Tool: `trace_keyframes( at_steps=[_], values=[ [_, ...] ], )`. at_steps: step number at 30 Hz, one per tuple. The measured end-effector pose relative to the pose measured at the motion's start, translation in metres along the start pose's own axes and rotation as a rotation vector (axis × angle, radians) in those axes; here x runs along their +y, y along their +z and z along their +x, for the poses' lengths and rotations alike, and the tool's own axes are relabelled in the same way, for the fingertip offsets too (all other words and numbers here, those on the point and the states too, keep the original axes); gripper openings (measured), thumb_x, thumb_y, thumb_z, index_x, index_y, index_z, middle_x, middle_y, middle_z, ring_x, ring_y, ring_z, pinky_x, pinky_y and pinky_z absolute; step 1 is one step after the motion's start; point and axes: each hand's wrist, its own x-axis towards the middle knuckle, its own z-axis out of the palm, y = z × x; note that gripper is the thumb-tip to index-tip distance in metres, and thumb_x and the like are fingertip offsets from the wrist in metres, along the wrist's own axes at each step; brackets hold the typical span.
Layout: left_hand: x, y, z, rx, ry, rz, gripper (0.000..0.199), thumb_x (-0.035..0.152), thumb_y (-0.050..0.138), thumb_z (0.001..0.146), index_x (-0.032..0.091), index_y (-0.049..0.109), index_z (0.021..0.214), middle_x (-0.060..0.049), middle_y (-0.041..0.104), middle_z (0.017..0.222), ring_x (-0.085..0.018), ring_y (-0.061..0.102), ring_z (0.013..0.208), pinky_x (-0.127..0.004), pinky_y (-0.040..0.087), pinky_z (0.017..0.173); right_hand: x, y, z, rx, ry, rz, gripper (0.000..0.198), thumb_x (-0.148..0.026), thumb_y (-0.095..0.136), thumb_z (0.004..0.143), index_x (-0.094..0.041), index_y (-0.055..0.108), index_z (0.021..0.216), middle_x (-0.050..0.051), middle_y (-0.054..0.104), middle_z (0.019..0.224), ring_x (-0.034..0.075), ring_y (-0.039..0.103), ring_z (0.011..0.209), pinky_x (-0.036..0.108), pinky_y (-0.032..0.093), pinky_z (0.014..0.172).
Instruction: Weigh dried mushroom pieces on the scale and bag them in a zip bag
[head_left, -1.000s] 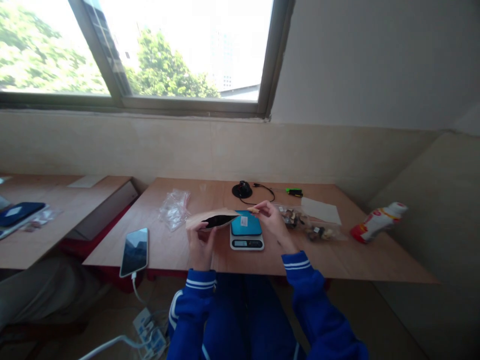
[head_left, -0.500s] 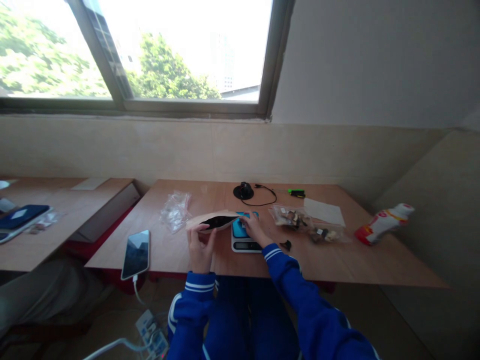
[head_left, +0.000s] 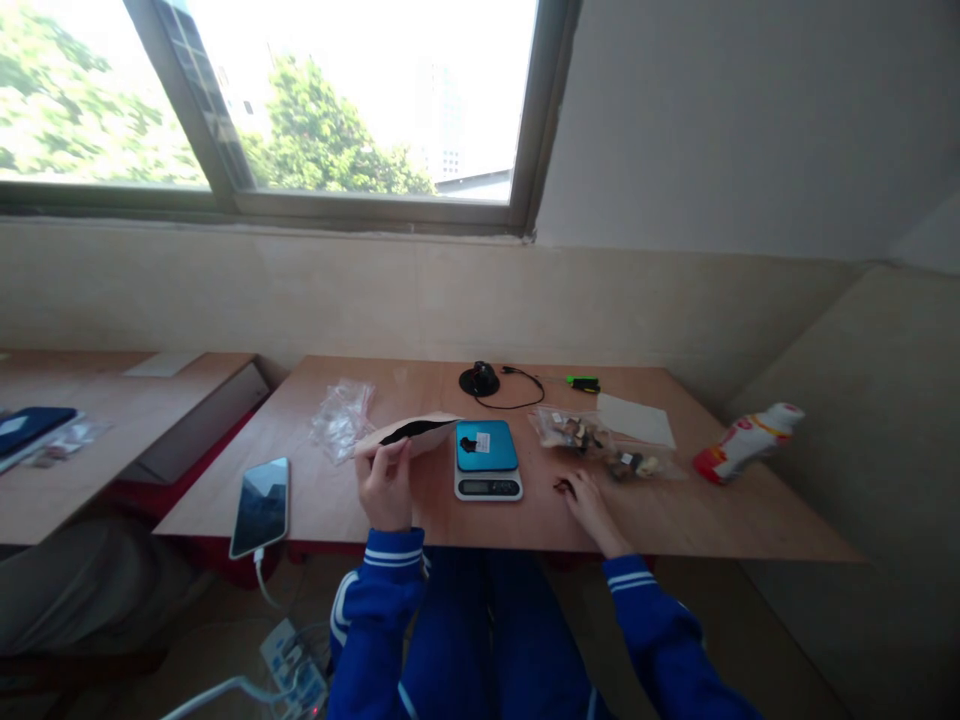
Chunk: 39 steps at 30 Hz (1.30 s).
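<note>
My left hand (head_left: 385,485) pinches the near edge of a beige paper bag (head_left: 424,440); its mouth gapes, showing a dark inside. Beside the bag is a small kitchen scale (head_left: 486,487) with a blue top and a display at the front. On that blue top lie a dark, irregular dried piece (head_left: 468,445) and a small white label (head_left: 484,442). To the right of the scale, my right hand (head_left: 590,505) has its fingers closed around another dark brown dried piece (head_left: 561,486) at the tabletop. The fingertips partly cover this piece.
Two clear bags of dried pieces (head_left: 574,432) (head_left: 641,465) lie right, near white paper (head_left: 636,418) and a tilted bottle (head_left: 746,445). Behind are a black round-based device (head_left: 480,380) and a screwdriver (head_left: 583,384). Left are empty plastic bags (head_left: 341,420) and a phone (head_left: 260,507).
My right hand has left the scale and moved right to the dark piece on the table. A dark piece and label now show on the scale. My left hand keeps the paper bag.
</note>
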Motion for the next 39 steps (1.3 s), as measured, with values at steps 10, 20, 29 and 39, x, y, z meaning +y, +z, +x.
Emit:
trace_keyframes(
  at_steps=[10, 20, 29, 39],
  values=[
    [-0.001, -0.003, 0.001, 0.066, 0.004, 0.116, 0.017, 0.034, 0.061, 0.085, 0.020, 0.070, 0.082, -0.002, 0.053, 0.083, -0.013, 0.055, 0.078, -0.025, 0.048, 0.073, -0.066, 0.016, 0.072, 0.037, -0.150, 0.158, 0.036, -0.008, 0.042, 0.081, -0.017, 0.067, 0.105, 0.009, 0.070, 0.105, 0.020, 0.065, 0.096, 0.034, 0.051, 0.085],
    [-0.005, -0.010, -0.003, 0.035, -0.014, 0.087, 0.015, 0.034, 0.062, 0.084, 0.021, 0.071, 0.083, -0.002, 0.051, 0.084, -0.012, 0.055, 0.077, -0.023, 0.048, 0.067, -0.100, 0.045, 0.101, -0.107, -0.261, 0.162, 0.049, 0.006, 0.045, 0.067, -0.015, 0.071, 0.103, 0.011, 0.067, 0.114, 0.025, 0.056, 0.111, 0.043, 0.043, 0.101],
    [-0.005, -0.012, -0.007, -0.052, 0.029, -0.005, 0.015, 0.031, 0.061, 0.085, 0.021, 0.071, 0.089, -0.003, 0.049, 0.088, -0.013, 0.056, 0.081, -0.028, 0.051, 0.075, -0.212, -0.055, 0.091, -0.281, -0.466, 0.869, 0.036, -0.007, 0.040, 0.084, -0.019, 0.063, 0.110, 0.005, 0.069, 0.099, 0.015, 0.064, 0.094, 0.033, 0.050, 0.089],
    [-0.014, -0.030, -0.013, -0.172, 0.142, -0.054, 0.010, 0.023, 0.059, 0.085, 0.020, 0.069, 0.085, -0.002, 0.049, 0.087, -0.014, 0.056, 0.083, -0.027, 0.050, 0.078, -0.272, -0.031, 0.095, -0.699, -0.823, 0.303, 0.046, 0.005, 0.039, 0.079, -0.013, 0.067, 0.111, 0.010, 0.067, 0.117, 0.019, 0.061, 0.109, 0.030, 0.046, 0.094]
  ],
)
